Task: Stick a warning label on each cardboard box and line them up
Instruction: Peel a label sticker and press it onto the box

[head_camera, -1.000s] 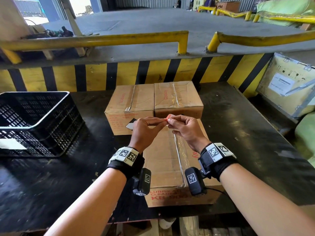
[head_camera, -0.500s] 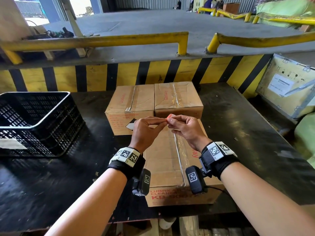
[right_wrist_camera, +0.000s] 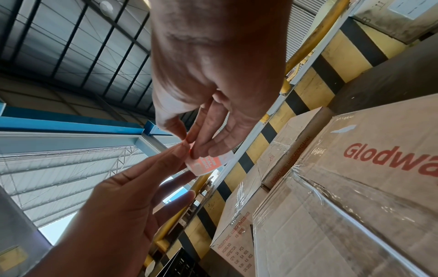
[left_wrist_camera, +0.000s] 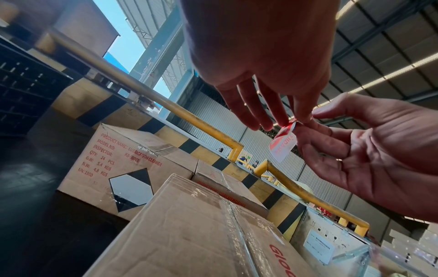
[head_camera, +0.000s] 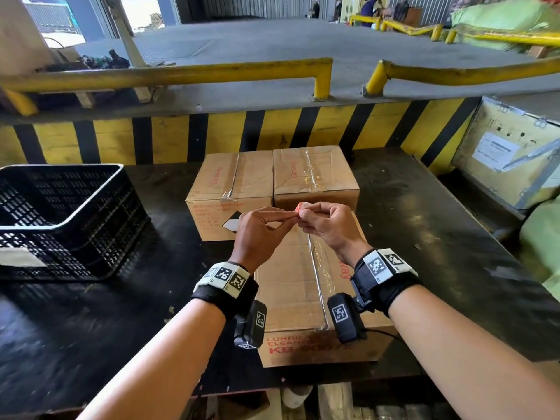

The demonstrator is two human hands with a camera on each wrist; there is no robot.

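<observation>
A small red and white warning label (head_camera: pixel 300 207) hangs between my two hands above the near cardboard box (head_camera: pixel 291 292). My left hand (head_camera: pixel 288 218) pinches the label's top corner (left_wrist_camera: pixel 283 146) with thumb and fingertips. My right hand (head_camera: pixel 306 215) pinches the same corner from the other side, and the label (right_wrist_camera: pixel 208 164) curls down below its fingers. Two more taped boxes stand side by side behind the near one: the back left box (head_camera: pixel 233 180) and the back right box (head_camera: pixel 315 174). No red label shows on any visible box face.
A black plastic crate (head_camera: pixel 60 219) sits at the left on the dark table (head_camera: pixel 91 328). A yellow and black striped wall (head_camera: pixel 227 137) with a yellow rail runs behind the boxes. A pale wooden crate (head_camera: pixel 509 159) leans at the right.
</observation>
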